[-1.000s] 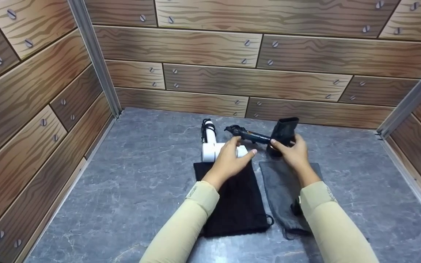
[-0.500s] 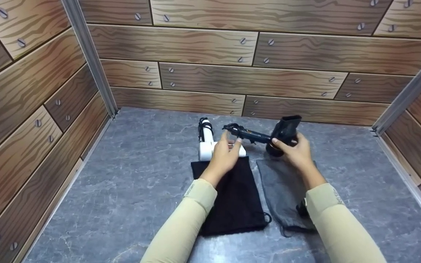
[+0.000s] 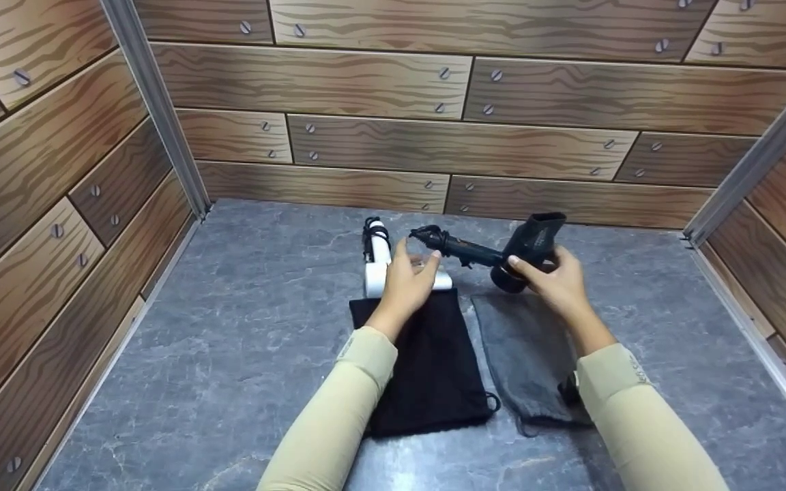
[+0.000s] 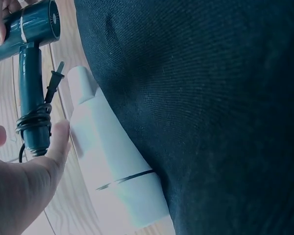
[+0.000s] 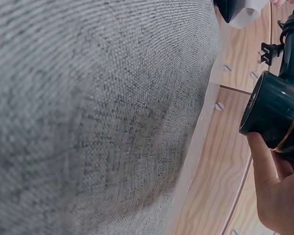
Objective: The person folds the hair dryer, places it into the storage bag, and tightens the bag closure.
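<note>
Your right grip [image 3: 557, 279] is curling round the dark dryer [image 3: 526, 249]; left of it, your left grip [image 3: 403, 286] is hovering with relaxed fingers.

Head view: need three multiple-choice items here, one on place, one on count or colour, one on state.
1. Where does the white hair dryer lie?
A. at the far end of the black bag
B. on the grey bag
C. against the right wall

2. How many cloth bags lie on the table?
A. one
B. two
C. three

3. What is the right hand doing?
A. resting flat on the table
B. gripping the dark hair dryer
C. pulling a bag's drawstring

Answers:
1 A, the white dryer sits just beyond the black bag's far edge, by the left hand.
2 B, one black and one grey, side by side.
3 B, its fingers curl round the dryer's body.
</note>
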{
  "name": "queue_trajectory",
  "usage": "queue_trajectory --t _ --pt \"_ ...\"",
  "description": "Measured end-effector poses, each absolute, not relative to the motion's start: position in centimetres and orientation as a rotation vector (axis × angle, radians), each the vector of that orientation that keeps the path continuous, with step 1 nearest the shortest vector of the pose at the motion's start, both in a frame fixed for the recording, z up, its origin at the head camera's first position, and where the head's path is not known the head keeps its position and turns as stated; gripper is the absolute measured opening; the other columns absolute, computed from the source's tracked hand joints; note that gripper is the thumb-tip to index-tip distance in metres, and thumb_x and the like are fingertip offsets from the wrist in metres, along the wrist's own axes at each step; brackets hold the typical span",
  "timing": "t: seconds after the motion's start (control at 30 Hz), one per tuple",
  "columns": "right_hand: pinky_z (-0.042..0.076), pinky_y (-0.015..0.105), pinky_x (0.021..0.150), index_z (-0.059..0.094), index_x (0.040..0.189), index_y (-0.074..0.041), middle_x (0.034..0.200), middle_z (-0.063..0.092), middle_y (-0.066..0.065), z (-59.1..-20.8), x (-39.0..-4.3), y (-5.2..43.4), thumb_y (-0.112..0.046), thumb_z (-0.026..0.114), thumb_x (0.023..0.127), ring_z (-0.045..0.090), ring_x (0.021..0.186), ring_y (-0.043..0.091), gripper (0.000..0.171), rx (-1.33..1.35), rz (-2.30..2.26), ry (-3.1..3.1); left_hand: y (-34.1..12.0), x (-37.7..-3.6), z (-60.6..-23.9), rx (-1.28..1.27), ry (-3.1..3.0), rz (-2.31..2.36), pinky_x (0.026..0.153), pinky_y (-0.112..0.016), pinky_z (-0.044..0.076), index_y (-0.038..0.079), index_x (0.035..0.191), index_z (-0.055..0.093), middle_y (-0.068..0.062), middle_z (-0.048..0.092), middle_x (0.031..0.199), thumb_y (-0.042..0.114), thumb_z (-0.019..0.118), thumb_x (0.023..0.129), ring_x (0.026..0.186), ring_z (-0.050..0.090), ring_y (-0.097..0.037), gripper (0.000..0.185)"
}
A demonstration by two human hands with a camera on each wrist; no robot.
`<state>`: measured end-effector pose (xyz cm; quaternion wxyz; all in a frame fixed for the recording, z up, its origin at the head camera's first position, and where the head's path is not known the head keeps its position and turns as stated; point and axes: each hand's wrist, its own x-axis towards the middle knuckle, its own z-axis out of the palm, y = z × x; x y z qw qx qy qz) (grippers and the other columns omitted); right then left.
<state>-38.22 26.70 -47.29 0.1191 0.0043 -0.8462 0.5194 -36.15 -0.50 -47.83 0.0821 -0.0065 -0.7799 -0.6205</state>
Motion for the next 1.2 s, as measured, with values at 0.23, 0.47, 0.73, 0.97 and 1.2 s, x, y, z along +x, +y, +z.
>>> queue_trajectory --t 0.23,0.47,0.73,0.97,1.2 --pt "0.057 0.017 0.077 0.062 0.135 0.003 0.13 0.069 0.023 -47.4 -37.8 26.8 -0.034 0.084 0.092 0.065 0.098 0.006 0.061 0.054 1.592 -2.468 -0.7 -36.1 -47.9 -0.042 -2.316 -1.882 0.109 -0.036 0.055 -0.011 0.165 0.007 -0.026 0.07 0.133 0.037 0.058 0.109 0.121 0.073 -0.028 0.09" --pt "0.063 0.027 0.078 0.062 0.134 0.002 0.128 0.068 0.019 -47.4 -37.5 26.7 -0.033 0.084 0.093 0.067 0.096 0.003 0.058 0.071 1.673 -2.454 -0.9 -36.2 -47.9 -0.033 -2.185 -2.13 0.099 -0.042 0.061 0.001 0.165 0.024 -0.028 0.065 0.139 0.037 0.06 0.108 0.121 0.071 -0.038 0.076" --pt "0.057 0.019 0.083 0.064 0.13 0.002 0.117 0.072 0.009 -47.0 -37.0 26.6 -0.031 0.085 0.092 0.069 0.098 0.004 0.054 0.112 1.646 -2.439 -0.9 -36.3 -48.0 -0.132 -1.875 -2.416 0.098 -0.049 0.062 0.01 0.15 0.037 -0.026 0.06 0.141 0.026 0.064 0.108 0.119 0.072 -0.039 0.053" --pt "0.062 0.023 0.078 0.063 0.131 0.0 0.105 0.073 -0.006 -47.0 -36.7 26.2 -0.02 0.086 0.091 0.071 0.095 0.006 0.05 0.194 1.773 -2.352 -1.3 -36.4 -48.2 -0.142 -1.531 -2.689 0.098 -0.058 0.059 0.013 0.147 0.037 -0.023 0.062 0.138 0.016 0.061 0.109 0.117 0.073 -0.039 0.046" --pt "0.059 0.021 0.083 0.065 0.133 -0.004 0.103 0.074 -0.013 -46.7 -36.6 25.7 -0.014 0.085 0.091 0.069 0.097 0.008 0.047 0.23 1.765 -2.282 -1.6 -36.1 -48.5 -0.154 -1.532 -2.662 0.103 -0.055 0.058 0.01 0.15 0.035 -0.026 0.061 0.141 0.012 0.06 0.108 0.116 0.073 -0.035 0.048"
